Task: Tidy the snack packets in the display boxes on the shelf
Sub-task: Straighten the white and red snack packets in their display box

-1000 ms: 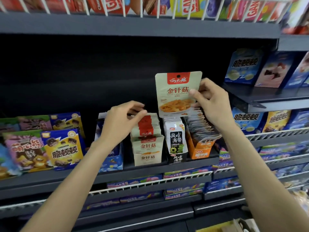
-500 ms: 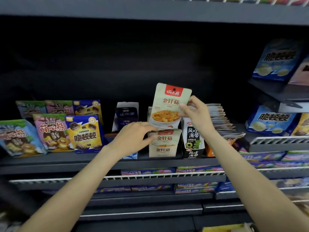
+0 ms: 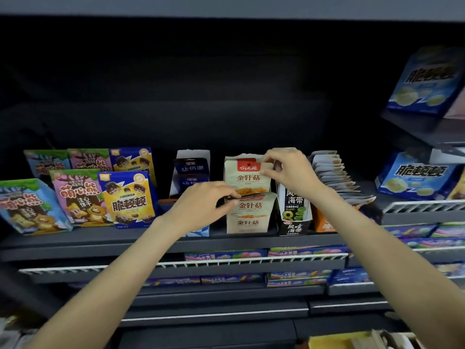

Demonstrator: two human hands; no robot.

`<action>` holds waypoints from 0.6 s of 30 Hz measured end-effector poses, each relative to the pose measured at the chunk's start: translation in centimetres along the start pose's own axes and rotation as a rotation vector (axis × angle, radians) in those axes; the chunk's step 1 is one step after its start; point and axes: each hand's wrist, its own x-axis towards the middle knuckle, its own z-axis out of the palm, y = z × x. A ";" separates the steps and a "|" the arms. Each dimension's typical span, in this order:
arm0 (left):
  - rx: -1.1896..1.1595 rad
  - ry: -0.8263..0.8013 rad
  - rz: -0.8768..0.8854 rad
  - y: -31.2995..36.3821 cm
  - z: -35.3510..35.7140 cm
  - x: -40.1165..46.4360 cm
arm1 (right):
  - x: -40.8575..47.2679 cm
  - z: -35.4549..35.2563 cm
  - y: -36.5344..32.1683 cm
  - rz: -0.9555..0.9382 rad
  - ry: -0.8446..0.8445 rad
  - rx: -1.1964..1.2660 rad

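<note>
Beige foil mushroom packet (image 3: 247, 176), held high a second ago, now sits lowered into cream cardboard display box (image 3: 247, 217). Right hand (image 3: 292, 170) pinches its top at 12 o'clock; left hand (image 3: 201, 202) pinches the front packets. Nearly seated.

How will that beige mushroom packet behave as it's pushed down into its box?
The beige mushroom packet looks like a thin flat pouch, so probably light and bendy; it may buckle if forced. The right hand pinches its top corner alone, suggesting little weight. The left hand steadies the beige display box, which might otherwise slide.

Both forearms extend forward and upward. Left hand (image 3: 201, 205): fingers curled, pinching. Right hand (image 3: 289, 172): fingers curled, pinching, raised higher.
</note>
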 end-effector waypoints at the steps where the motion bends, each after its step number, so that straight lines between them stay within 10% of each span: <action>1: 0.001 0.003 0.003 0.0 0.0 0.0 | 0.2 -0.1 -0.3 -0.052 -0.033 -0.044; 12: -0.025 0.014 0.028 -0.6 0.1 0.0 | 1.0 2.4 1.2 -0.038 -0.278 -0.316; 18: -0.001 0.015 0.066 -0.9 0.2 -0.2 | 0.9 2.3 1.6 0.184 -0.141 -0.006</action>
